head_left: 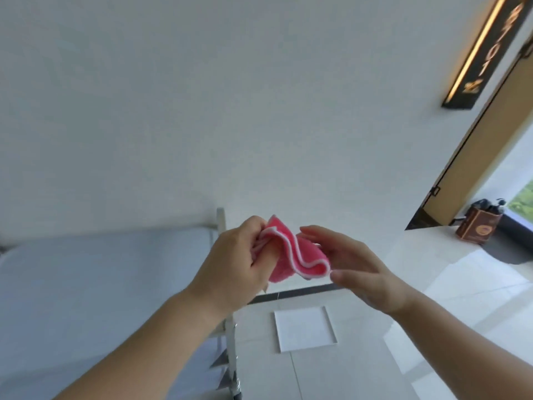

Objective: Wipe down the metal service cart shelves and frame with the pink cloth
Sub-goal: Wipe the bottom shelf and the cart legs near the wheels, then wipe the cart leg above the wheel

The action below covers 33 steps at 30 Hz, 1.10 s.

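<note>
Holding a crumpled pink cloth with white edging (291,255) in mid-air, left hand (236,261) has its grip clamped on it. Right hand (357,269), fingers straight, touches the cloth's far side. Grey metal service cart (86,284) stands below left.

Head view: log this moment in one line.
left hand: grips pink white-edged cloth | right hand: open beside cloth | metal service cart: not being wiped

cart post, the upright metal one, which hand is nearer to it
Left. The left hand, gripping the cloth, sits right in front of the post in this view. The right hand, fingers straight against the cloth, is farther right, over the floor.
</note>
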Available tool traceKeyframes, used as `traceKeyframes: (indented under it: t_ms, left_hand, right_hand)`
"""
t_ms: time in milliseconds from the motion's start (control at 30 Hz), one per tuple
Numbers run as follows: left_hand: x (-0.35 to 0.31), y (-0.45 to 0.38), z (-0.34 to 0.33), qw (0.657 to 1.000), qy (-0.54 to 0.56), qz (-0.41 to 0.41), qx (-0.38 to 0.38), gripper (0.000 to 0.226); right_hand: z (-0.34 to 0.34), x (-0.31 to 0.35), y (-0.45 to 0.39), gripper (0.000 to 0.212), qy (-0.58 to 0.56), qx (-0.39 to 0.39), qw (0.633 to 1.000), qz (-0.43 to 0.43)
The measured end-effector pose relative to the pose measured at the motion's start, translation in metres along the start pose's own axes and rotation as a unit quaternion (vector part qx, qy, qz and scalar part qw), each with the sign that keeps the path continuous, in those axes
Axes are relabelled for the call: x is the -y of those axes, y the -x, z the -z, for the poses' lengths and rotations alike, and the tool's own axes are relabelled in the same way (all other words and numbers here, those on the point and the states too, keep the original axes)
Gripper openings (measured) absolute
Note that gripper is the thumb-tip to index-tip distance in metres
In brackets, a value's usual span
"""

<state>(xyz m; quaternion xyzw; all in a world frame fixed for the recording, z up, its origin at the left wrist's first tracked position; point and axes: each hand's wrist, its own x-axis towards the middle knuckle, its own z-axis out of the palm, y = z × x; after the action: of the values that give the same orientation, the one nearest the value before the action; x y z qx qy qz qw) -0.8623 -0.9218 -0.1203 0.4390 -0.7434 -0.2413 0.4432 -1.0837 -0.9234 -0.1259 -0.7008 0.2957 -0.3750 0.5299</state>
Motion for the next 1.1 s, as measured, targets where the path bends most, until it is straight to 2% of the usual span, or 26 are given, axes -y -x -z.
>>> traceKeyframes:
  t_ms: [67, 100, 167, 267, 300, 367, 433, 533, 600, 700, 800, 900, 1000, 1100]
  left_hand:
    - [-0.037, -0.034, -0.001, 1.0, 0.008, 0.0, -0.011, 0.028]
    - [-0.053, -0.048, -0.005, 1.0, 0.008, -0.003, -0.016, 0.028]
    - [-0.08, -0.07, -0.017, 1.0, 0.009, -0.011, -0.019, 0.019]
    - [-0.106, -0.097, -0.034, 1.0, 0.014, -0.013, -0.017, 0.004]
    - [-0.112, -0.105, -0.038, 1.0, 0.011, -0.006, -0.01, 0.008]
    - [-0.12, -0.122, -0.042, 1.0, -0.016, 0.003, 0.006, 0.035]
    - [-0.128, -0.139, -0.046, 0.999, -0.04, -0.023, 0.007, 0.049]
    - [-0.137, -0.166, -0.051, 0.999, 0.01, -0.05, 0.009, 0.031]
    - [-0.134, -0.185, -0.053, 0.998, 0.014, -0.062, -0.004, 0.024]
    - [-0.118, -0.217, -0.052, 0.998, 0.013, -0.055, -0.027, 0.021]
    - [-0.106, -0.25, -0.053, 0.999, 0.019, -0.045, -0.015, 0.025]
    - [-0.092, -0.277, -0.056, 0.998, 0.029, -0.047, 0.008, 0.031]
    - [-0.066, -0.299, -0.057, 0.999, 0.044, -0.01, -0.017, 0.031]
    - [-0.039, -0.314, -0.059, 0.998, 0.052, 0.037, -0.018, 0.028]
  right_hand:
    - [0.035, 0.034, 0.001, 0.057, 0.002, -0.024, 1.0, -0.001]
    - [0.049, 0.048, 0.0, 0.05, 0.01, -0.051, 0.999, 0.003]
    - [0.073, 0.073, -0.005, 0.03, 0.021, -0.095, 0.995, 0.021]
    - [0.108, 0.102, -0.014, 0.019, 0.001, -0.129, 0.992, 0.016]
    - [0.119, 0.109, -0.017, 0.016, 0.007, -0.14, 0.99, 0.012]
    - [0.14, 0.119, -0.024, 0.012, 0.046, -0.159, 0.986, 0.013]
    - [0.154, 0.125, -0.034, 0.014, 0.076, -0.16, 0.984, 0.017]
    - [0.168, 0.129, -0.051, 0.018, 0.116, -0.142, 0.983, 0.008]
    - [0.179, 0.129, -0.063, 0.019, 0.13, -0.121, 0.984, 0.001]
    - [0.194, 0.129, -0.079, 0.022, 0.09, -0.1, 0.991, -0.015]
    - [0.203, 0.119, -0.101, 0.039, 0.106, -0.107, 0.985, -0.08]
    - [0.214, 0.098, -0.122, 0.023, 0.174, -0.138, 0.965, -0.138]
    - [0.234, 0.073, -0.136, 0.02, 0.228, -0.161, 0.944, -0.178]
    - [0.261, 0.044, -0.144, 0.017, 0.176, -0.178, 0.948, -0.196]
